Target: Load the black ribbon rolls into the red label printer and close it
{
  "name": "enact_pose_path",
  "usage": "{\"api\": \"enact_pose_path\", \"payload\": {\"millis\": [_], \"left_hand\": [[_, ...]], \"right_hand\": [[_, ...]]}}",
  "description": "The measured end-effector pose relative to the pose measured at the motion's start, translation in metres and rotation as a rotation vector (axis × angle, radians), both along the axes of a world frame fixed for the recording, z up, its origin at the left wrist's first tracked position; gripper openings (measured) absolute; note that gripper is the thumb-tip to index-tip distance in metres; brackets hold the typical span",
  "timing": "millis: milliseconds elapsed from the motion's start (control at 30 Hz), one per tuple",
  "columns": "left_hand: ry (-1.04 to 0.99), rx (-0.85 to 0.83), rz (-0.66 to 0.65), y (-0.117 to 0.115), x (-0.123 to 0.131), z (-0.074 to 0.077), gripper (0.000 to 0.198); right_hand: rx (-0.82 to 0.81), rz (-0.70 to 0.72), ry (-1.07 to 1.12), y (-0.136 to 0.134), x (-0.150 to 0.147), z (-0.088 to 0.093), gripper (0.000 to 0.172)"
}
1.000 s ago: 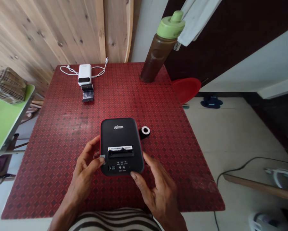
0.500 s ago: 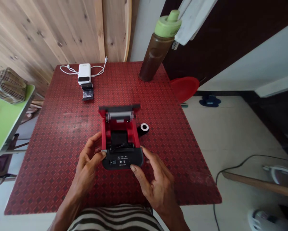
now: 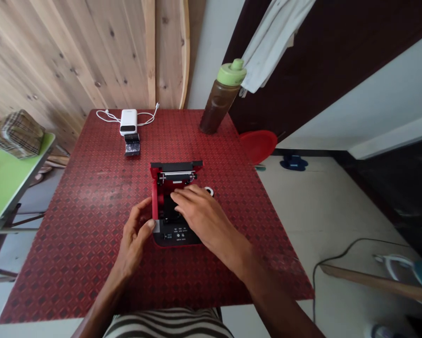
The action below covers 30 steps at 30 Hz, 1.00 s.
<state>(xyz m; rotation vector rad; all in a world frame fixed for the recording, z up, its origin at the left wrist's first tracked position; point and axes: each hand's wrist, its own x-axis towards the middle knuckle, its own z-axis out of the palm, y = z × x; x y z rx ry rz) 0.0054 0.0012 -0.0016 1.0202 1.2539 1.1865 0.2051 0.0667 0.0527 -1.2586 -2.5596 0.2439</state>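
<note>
A small black and red printer (image 3: 175, 233) stands on the red patterned table (image 3: 91, 197) with its lid (image 3: 176, 165) swung up and back. My left hand (image 3: 136, 237) grips the printer's left side, thumb on the front left corner. My right hand (image 3: 203, 216) lies over the open compartment, fingers stretched out and reaching into the bay; I see nothing held in them. A black spool with a white ring (image 3: 210, 190) peeks out behind my right hand, just to the printer's right.
A white power bank (image 3: 128, 122) with a white cable and a small black item (image 3: 132, 144) lie at the table's far left. A brown bottle with a green cap (image 3: 220, 98) stands at the far edge. Beyond the right edge is a red stool (image 3: 258, 145). A green table (image 3: 3, 183) stands left.
The printer's lid went from closed to open. My right hand then moved from the printer's front right corner up over the open compartment. My left hand stayed on the left side.
</note>
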Motion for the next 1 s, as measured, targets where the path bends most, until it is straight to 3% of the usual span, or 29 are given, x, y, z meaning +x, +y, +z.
{"api": "enact_pose_path", "payload": {"millis": [133,333,500,600,733,833,900,1000], "left_hand": [[0.038,0.059,0.024,-0.001,0.002,-0.008,0.054],[0.046,0.074,0.014,-0.001,0.004,-0.011,0.051],[0.076,0.099,0.012,-0.001,0.003,-0.018,0.054],[0.084,0.116,0.017,-0.001,0.002,-0.020,0.053],[0.083,0.110,0.008,-0.001,0.002,-0.019,0.056],[0.044,0.082,-0.018,-0.003,0.001,-0.021,0.063],[0.041,0.083,-0.025,-0.004,0.001,-0.022,0.066],[0.070,0.099,-0.023,-0.002,0.001,-0.023,0.066]], "right_hand": [[-0.092,0.048,-0.153,0.024,-0.023,-0.005,0.018],[-0.143,0.035,-0.262,0.034,-0.029,0.004,0.028],[-0.159,0.008,-0.297,0.030,-0.033,0.014,0.026],[-0.065,-0.022,-0.247,0.016,-0.031,0.020,0.017],[0.107,-0.042,0.071,-0.007,-0.001,0.035,0.015],[0.044,-0.127,0.393,-0.023,0.044,0.039,0.022],[-0.077,-0.249,0.488,-0.035,0.077,0.030,0.025],[-0.194,-0.476,0.646,-0.056,0.108,-0.004,0.024]]}}
